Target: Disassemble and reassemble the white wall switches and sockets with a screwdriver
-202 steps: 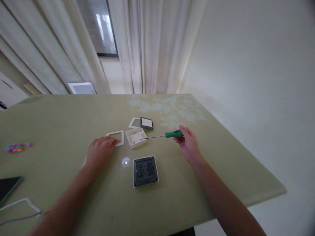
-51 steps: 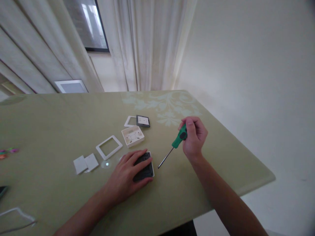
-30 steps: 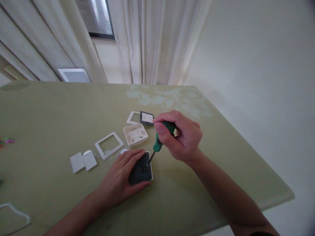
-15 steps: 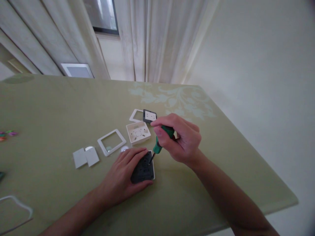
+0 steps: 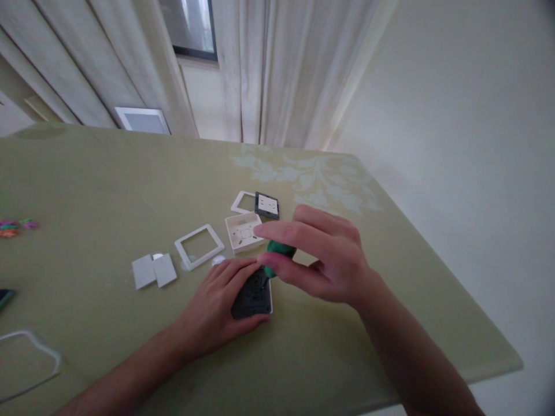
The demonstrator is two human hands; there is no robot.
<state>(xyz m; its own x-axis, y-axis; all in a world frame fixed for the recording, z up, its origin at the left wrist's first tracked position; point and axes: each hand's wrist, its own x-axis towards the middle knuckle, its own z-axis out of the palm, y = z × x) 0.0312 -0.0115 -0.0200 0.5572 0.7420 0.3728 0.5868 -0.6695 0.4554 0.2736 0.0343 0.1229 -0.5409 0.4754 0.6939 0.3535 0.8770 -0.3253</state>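
A dark grey switch module [image 5: 252,297] with a white rim lies face down on the green table [image 5: 108,185]. My left hand [image 5: 214,312] lies over its left side and pins it down, thumb along its near edge. My right hand [image 5: 323,260] is closed round the green handle of a screwdriver [image 5: 277,253]. The screwdriver stands nearly upright, its tip down on the module's far edge. Fingers hide most of the handle and shaft.
Behind the module sit a white back box [image 5: 244,231], a white frame [image 5: 199,247], two white rocker plates [image 5: 154,271] and a second grey module [image 5: 266,205] beside another frame. The table's right edge [image 5: 437,266] drops off near my right arm. Coloured bits [image 5: 15,226] lie far left.
My right hand brought the screwdriver from the right and stood it upright on the module. My left hand went from the white frame to the module and has stayed there.
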